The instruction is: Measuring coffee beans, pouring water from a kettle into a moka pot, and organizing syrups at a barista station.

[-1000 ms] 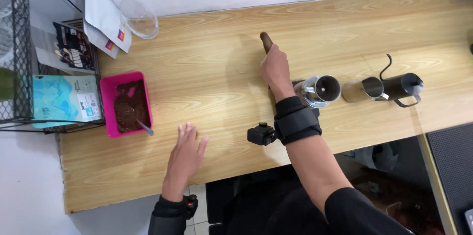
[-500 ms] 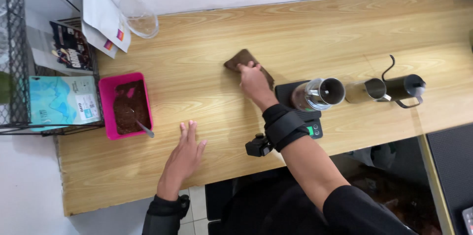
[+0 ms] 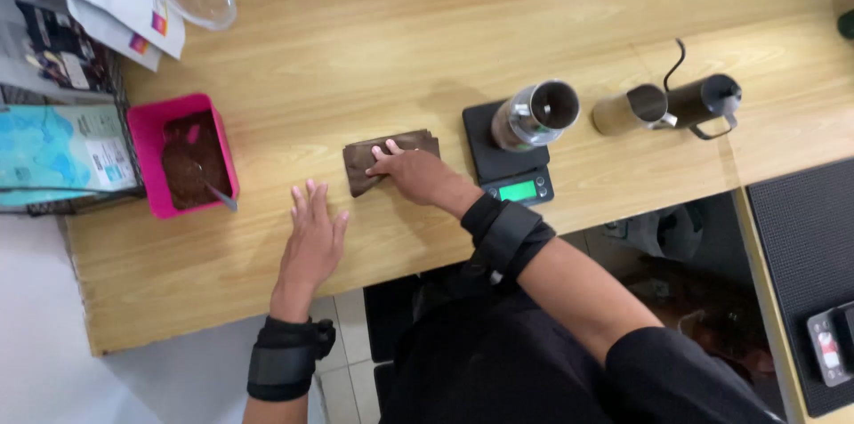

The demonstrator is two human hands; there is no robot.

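the folded brown cloth lies near the middle of the frame on the wooden worktop, long axis running left to right. the right hand presses flat on its lower right part, fingers spread, gripping nothing. the left hand rests open and empty just below and left of it. half a second ago the cloth sat higher and further right, close to the black scale; it has since slid toward the pink tray.

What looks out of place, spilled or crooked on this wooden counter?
Little stands out. The right hand presses a folded brown cloth lying slightly askew; the left hand rests flat beside it. No spill shows around the pink tray.
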